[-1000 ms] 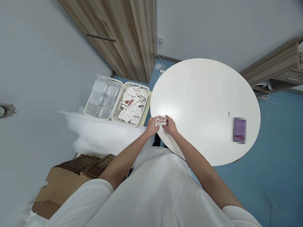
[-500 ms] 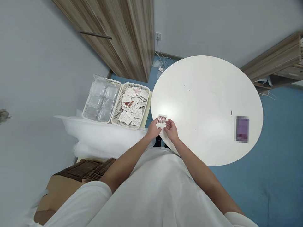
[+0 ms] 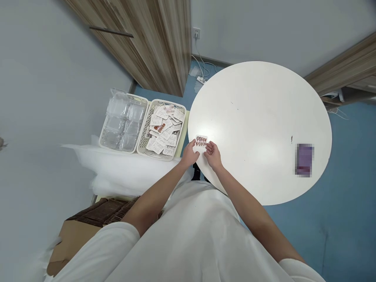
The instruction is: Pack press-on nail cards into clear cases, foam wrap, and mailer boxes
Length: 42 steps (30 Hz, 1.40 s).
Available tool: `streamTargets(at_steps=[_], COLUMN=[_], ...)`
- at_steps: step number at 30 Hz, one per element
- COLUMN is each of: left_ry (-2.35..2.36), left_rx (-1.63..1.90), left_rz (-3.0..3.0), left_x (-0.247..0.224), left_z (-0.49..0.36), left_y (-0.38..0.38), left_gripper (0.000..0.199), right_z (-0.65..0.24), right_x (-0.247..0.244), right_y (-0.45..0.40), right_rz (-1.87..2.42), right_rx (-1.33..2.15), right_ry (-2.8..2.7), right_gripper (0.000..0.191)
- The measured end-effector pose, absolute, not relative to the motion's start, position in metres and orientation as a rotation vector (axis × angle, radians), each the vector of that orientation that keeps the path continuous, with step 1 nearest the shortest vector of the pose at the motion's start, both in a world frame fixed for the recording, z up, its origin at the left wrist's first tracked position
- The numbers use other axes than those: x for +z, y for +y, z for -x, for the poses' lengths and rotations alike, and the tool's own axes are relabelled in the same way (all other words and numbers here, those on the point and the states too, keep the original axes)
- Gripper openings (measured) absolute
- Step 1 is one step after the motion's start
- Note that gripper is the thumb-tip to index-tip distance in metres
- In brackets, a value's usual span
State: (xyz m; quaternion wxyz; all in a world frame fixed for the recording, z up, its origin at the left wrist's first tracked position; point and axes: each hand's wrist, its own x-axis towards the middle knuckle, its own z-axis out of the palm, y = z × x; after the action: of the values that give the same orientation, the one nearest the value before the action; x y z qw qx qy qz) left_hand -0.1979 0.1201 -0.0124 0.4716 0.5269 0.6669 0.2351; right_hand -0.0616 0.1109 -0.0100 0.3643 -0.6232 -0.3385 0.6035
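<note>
A small white card [image 3: 201, 144] with two rows of reddish-brown, nail-like pieces is over the near left edge of the round white table [image 3: 258, 117]. My left hand [image 3: 190, 153] grips the card's left side, thumb toward its lower corner. At the card's right side is my right hand [image 3: 213, 155], its fingers curled and the thumb apart from them; the fingertips are at or just beside the card's edge, and nothing else shows in that hand.
Left of the table, one white basket [image 3: 173, 158] holds many printed cards, another [image 3: 102, 135] clear plastic packs. White wrapping sheet [image 3: 123, 166] and a cardboard box [image 3: 76, 235] are nearer me. A blurred purple object [image 3: 304, 159] lies on the table's right.
The card and both hands have shifted slightly up in view, and the card looks flatter to the camera. My right fingers have moved slightly away from the card's face. The camera view has shifted a little.
</note>
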Motion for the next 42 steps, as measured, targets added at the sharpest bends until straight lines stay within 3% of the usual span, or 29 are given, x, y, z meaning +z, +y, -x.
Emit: streamTargets(at_steps=[18,28,35,42], left_ry=[1.630,1.807,1.869,1.842], left_rx=[0.911,0.809,0.578,0.525], left_rz=[-0.921,-0.838,-0.828,-1.042], left_x=[-0.017,-0.003,0.030,0.083], left_z=[0.191,0.186,0.219,0.278], left_y=[0.105,-0.020,-0.064,-0.076], left_gripper=[0.061,0.045,0.047,0.058], right_z=[0.038,-0.024,-0.026,0.055], right_x=[-0.006,0.002,0.019,0.043], right_y=[0.111,0.068,0.042,0.041], right_rz=[1.531,1.566,1.551,1.256], right_rx=[1.687,1.681,1.612,1.791], right_ry=[-1.033,-1.262,-1.482,-1.864], right_gripper=[0.066,0.045,0.031,0.030])
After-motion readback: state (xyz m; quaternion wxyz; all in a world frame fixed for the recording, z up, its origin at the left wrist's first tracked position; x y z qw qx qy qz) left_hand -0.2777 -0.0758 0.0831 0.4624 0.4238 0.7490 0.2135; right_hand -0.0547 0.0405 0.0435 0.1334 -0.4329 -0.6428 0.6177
